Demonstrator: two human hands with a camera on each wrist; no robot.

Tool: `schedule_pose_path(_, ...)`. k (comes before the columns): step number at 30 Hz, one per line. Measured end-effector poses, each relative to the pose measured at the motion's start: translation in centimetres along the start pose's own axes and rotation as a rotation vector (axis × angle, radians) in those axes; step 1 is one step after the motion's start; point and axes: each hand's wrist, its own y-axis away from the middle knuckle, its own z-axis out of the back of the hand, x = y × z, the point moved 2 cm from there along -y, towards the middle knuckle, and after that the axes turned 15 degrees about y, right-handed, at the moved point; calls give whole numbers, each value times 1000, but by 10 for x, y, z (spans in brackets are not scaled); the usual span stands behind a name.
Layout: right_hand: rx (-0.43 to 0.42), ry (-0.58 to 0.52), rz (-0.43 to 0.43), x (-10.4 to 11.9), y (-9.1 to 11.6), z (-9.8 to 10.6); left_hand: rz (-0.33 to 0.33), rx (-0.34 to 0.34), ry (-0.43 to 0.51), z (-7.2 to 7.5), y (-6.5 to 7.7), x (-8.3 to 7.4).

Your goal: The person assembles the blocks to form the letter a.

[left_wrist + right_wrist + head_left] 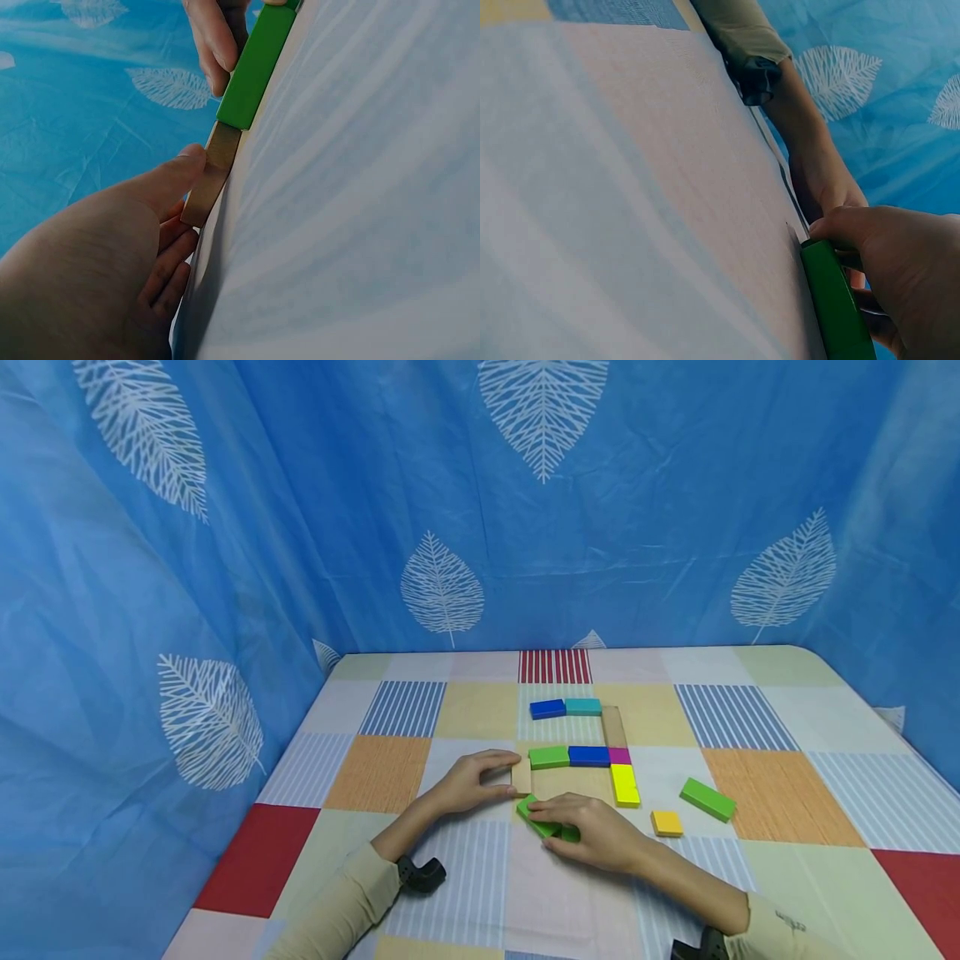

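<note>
My left hand (468,783) pinches a plain wooden block (521,777) between thumb and fingers at the left of a row of coloured blocks. In the left wrist view, the thumb lies on the side of this wooden block (214,172), whose end meets a green block (259,71). My right hand (596,833) grips that green block (534,814) just below the wooden one. A second bit of green (570,833) shows under the right fingers, mostly hidden. In the right wrist view, the thumb presses the near end of a green block (836,307).
Behind the hands, a green block (549,757), a blue block (588,757), a magenta square (618,756) and a yellow block (625,786) join. Farther back are blue (547,709), teal (582,707) and wooden (613,727) blocks. An orange-yellow square (666,823) and green block (707,800) lie right.
</note>
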Motion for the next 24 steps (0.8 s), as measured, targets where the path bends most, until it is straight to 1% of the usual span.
schedule_pose_path(6,4,7,-6,-1,1,2,-8,-1,4,0,0,1)
schedule_pose_path(10,15,5,-63,-3,6,8,0,3,1,-1,-1,1)
schedule_pose_path(14,6,12,-110,-5,18,16,9,1,3,-1,-1,0)
schedule_pose_path(19,5,30,-119,-7,35,23,22,-1,7,-1,-1,0)
schedule_pose_path(24,23,51,-97,-9,41,27,39,-3,19,-1,0,0)
